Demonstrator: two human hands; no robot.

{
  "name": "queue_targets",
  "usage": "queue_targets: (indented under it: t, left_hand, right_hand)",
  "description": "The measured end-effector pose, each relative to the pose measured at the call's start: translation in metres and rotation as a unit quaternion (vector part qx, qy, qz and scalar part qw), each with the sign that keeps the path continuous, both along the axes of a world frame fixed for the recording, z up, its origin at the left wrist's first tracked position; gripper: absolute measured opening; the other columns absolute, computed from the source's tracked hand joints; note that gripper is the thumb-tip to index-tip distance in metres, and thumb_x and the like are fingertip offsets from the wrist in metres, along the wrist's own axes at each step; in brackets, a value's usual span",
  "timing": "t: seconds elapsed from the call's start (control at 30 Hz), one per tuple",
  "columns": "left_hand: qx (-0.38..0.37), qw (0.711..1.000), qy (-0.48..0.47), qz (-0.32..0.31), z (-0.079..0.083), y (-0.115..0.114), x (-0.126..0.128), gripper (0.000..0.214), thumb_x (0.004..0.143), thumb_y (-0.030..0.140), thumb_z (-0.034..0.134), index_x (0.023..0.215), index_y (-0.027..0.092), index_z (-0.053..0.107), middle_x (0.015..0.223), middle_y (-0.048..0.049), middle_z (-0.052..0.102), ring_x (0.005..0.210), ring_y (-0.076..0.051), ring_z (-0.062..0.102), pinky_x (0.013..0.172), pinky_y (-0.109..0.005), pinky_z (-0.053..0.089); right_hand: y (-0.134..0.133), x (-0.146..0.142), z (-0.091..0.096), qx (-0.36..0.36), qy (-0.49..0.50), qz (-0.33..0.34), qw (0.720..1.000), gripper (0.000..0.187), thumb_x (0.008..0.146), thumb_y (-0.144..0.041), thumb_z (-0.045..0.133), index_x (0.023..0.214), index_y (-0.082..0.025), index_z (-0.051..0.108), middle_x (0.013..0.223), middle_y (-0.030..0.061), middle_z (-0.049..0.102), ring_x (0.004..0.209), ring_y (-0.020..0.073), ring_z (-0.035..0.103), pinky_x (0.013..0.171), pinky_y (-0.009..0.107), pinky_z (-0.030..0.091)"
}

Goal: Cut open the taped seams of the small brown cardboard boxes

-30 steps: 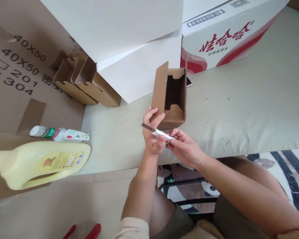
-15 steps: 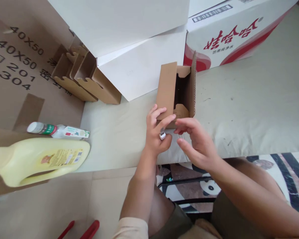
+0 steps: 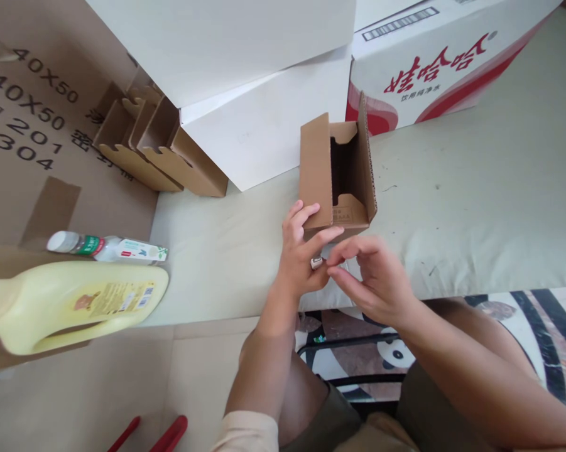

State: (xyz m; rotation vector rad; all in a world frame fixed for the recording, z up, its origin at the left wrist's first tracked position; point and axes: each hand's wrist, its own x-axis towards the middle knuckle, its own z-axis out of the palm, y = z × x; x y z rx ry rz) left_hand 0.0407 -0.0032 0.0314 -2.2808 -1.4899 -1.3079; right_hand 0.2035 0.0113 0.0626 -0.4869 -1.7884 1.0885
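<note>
A small brown cardboard box [image 3: 335, 171] stands open on the pale cushion [image 3: 452, 213], its opening facing me. My left hand [image 3: 301, 257] rests against the box's near left corner and pinches a small white and grey object [image 3: 316, 262] between thumb and fingers. My right hand [image 3: 377, 279] is just to the right of it, fingers curled, with thumb and forefinger meeting at that small object. What the object is I cannot make out.
Two stacked white boxes [image 3: 245, 75] and a red-printed white carton [image 3: 433, 56] stand behind. Folded brown cartons [image 3: 155, 157] lean at left on a large flat cardboard [image 3: 38, 144]. A yellow jug [image 3: 75, 304], a small bottle [image 3: 108, 248] and red handles [image 3: 169, 433] lie nearby.
A second ago both hands held a thin strip with a white tab. It is now bunched small in my left hand, my right fingers have returned to it, and the box has turned slightly.
</note>
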Motion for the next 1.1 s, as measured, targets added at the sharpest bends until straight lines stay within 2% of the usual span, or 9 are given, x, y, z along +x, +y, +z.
queue_targets:
  t: [0.1,0.23,0.4,0.5,0.67,0.8,0.87,0.97,1.1]
  left_hand:
    - [-0.005,1.000,0.004,0.004,-0.001,-0.001,0.000,0.037,0.096,0.051,0.043,0.111,0.026,0.065,0.143,-0.0114,0.041,0.145,-0.032,0.029,0.117,-0.056,0.032]
    - [-0.023,1.000,0.006,-0.006,-0.002,-0.002,-0.001,0.041,0.096,0.053,0.041,0.099,0.023,0.068,0.147,-0.0122,0.038,0.146,-0.034,0.026,0.117,-0.059,0.030]
    - [-0.028,1.000,0.007,-0.007,0.000,-0.003,-0.001,0.039,0.095,0.048,0.042,0.083,0.022,0.068,0.145,-0.0107,0.039,0.145,-0.031,0.026,0.118,-0.055,0.031]
    - [-0.030,0.999,-0.014,-0.008,0.000,-0.002,-0.001,0.041,0.095,0.047,0.042,0.073,0.020,0.066,0.143,-0.0103,0.041,0.145,-0.031,0.027,0.119,-0.054,0.030]
    - [-0.058,0.994,-0.092,0.020,0.001,-0.004,-0.005,0.036,0.094,0.041,0.043,0.081,0.020,0.069,0.140,-0.0106,0.045,0.141,-0.030,0.035,0.119,-0.053,0.032]
    - [-0.073,0.986,-0.146,0.020,0.001,-0.005,-0.007,0.035,0.092,0.037,0.042,0.082,0.020,0.071,0.139,-0.0090,0.047,0.141,-0.031,0.037,0.118,-0.053,0.034]
    - [-0.070,0.986,-0.153,0.017,0.001,-0.005,-0.006,0.040,0.094,0.041,0.039,0.082,0.020,0.071,0.139,-0.0092,0.047,0.140,-0.031,0.038,0.118,-0.053,0.034]
    - [-0.070,0.986,-0.151,0.016,0.001,-0.004,-0.005,0.047,0.097,0.048,0.036,0.082,0.020,0.071,0.137,-0.0098,0.049,0.140,-0.031,0.039,0.118,-0.053,0.035]
    - [-0.057,0.984,-0.168,0.004,0.000,-0.003,-0.008,0.062,0.097,0.061,0.027,0.082,0.022,0.072,0.135,-0.0102,0.052,0.136,-0.030,0.042,0.116,-0.052,0.036]
  right_hand:
    - [-0.002,0.000,0.000,-0.005,-0.002,0.023,1.000,0.035,0.088,-0.015,0.063,0.118,-0.029,0.051,0.091,-0.0002,0.059,0.079,0.0147,0.059,0.071,0.031,0.054]
    - [-0.001,-0.003,0.000,-0.055,0.003,-0.025,0.998,0.040,0.091,-0.015,0.060,0.126,-0.030,0.048,0.090,-0.0003,0.056,0.078,0.0143,0.058,0.072,0.031,0.053]
    - [0.002,-0.005,0.003,-0.012,-0.075,-0.023,0.997,0.018,0.090,-0.012,0.060,0.101,-0.025,0.058,0.087,0.0005,0.064,0.074,0.0131,0.059,0.066,0.027,0.050]
    - [0.004,-0.005,0.003,0.001,-0.093,-0.017,0.996,0.014,0.089,-0.012,0.060,0.095,-0.024,0.059,0.085,0.0003,0.065,0.074,0.0131,0.059,0.064,0.026,0.048]
    - [0.007,-0.004,-0.007,-0.050,-0.109,-0.043,0.992,0.002,0.092,-0.021,0.056,0.093,-0.022,0.056,0.085,0.0026,0.066,0.077,0.0157,0.061,0.071,0.030,0.050]
    - [0.007,-0.007,-0.016,-0.085,-0.175,0.037,0.980,0.006,0.093,-0.022,0.053,0.097,-0.021,0.057,0.094,0.0060,0.071,0.082,0.0179,0.066,0.070,0.031,0.050]
    - [0.004,-0.011,-0.019,-0.085,-0.196,0.071,0.974,0.004,0.092,-0.023,0.053,0.092,-0.020,0.056,0.088,0.0047,0.071,0.073,0.0166,0.064,0.063,0.028,0.047]
    - [0.001,-0.015,-0.021,-0.076,-0.214,0.081,0.970,0.013,0.093,-0.025,0.052,0.081,-0.021,0.051,0.072,0.0006,0.063,0.060,0.0139,0.055,0.054,0.026,0.040]
    - [-0.002,-0.014,-0.019,-0.105,-0.193,0.097,0.971,0.015,0.097,-0.025,0.046,0.083,-0.021,0.049,0.071,0.0001,0.061,0.060,0.0133,0.054,0.056,0.026,0.041]
